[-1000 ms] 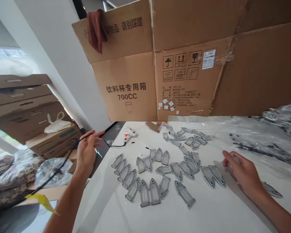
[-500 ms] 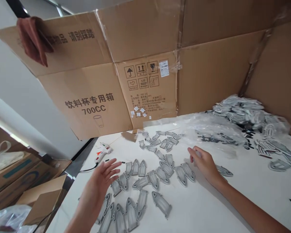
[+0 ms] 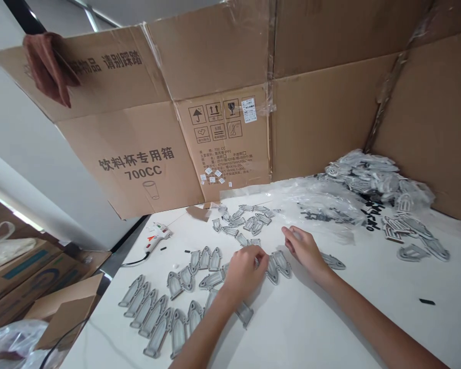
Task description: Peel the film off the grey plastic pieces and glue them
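Note:
My left hand (image 3: 244,271) is over the middle of the white table (image 3: 292,328), fingers curled in and partly hidden; I cannot see what, if anything, they hold. Under and around it lie grey arch-shaped plastic frames with a pointed end, among them a pair (image 3: 278,265) just to its right. My right hand (image 3: 301,251) hovers right of that pair with thumb and fingers pinched together, any small thing in them too hidden to name. A fan of the same frames (image 3: 157,328) lies at the lower left. Another frame (image 3: 332,261) sits beside my right wrist.
A white glue gun (image 3: 159,237) with a black cord lies at the left edge. Clear plastic bags (image 3: 322,205) and a heap of bagged grey pieces (image 3: 363,171) are at the back right. Cardboard walls (image 3: 223,118) close off the back. Small black strips (image 3: 427,302) lie about.
My left hand has swung right, from open over the left frames to curled above the middle ones. My right hand stays pinched and is slightly further left in view. The view has shifted a little.

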Available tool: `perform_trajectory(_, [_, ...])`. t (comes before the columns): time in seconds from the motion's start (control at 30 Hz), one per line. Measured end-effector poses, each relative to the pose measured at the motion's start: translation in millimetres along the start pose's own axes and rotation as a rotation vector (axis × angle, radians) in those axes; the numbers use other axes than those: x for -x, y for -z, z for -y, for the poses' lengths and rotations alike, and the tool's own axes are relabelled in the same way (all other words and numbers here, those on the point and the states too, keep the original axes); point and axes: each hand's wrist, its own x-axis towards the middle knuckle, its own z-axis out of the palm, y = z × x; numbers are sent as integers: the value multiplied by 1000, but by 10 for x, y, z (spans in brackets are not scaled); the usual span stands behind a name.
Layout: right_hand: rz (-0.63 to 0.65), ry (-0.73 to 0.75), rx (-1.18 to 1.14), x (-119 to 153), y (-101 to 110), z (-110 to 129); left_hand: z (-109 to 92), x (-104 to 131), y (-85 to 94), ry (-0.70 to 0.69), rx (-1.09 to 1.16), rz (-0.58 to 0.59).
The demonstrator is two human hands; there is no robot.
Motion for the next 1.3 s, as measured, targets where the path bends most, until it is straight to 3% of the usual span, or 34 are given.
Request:
perform_trajectory(0.1, [-98,153,103,-106,196,33,-178,17,-313,-239,-81,39])
perform_trajectory(0.27, [-419,386,322,-325,640,57,-496,-12,-817,-560,-192,185])
perform_trajectory(0.37, [-520,445,367,-366,751,53,-569,-106,-1042,-591,-233,219])
perform_trajectory(0.5, [-515,495,381,-349,724,48,-527,-189,-1156,-537,-312,226])
perform_trajectory(0.7, [-375,396,298,-337,622,-34,-397,119,-965,-627,-456,122])
perform_trajectory(0.83, [-163,266,180,-286,412,-99,-234,376,-780,-776,-512,88])
perform_trajectory(0.97, [128,93,17,-109,120,-71,2,515,-573,-871,-464,79])
perform_trajectory(1.03, [251,54,-10,3,2,-46,79,576,-452,-804,-357,114])
perform_trajectory(1.13, [365,146,113,152,-90,-16,67,677,-293,-552,-126,115])
perform_trajectory(1.3, [472,218,207,284,-88,36,-58,693,-163,-106,93,-191])
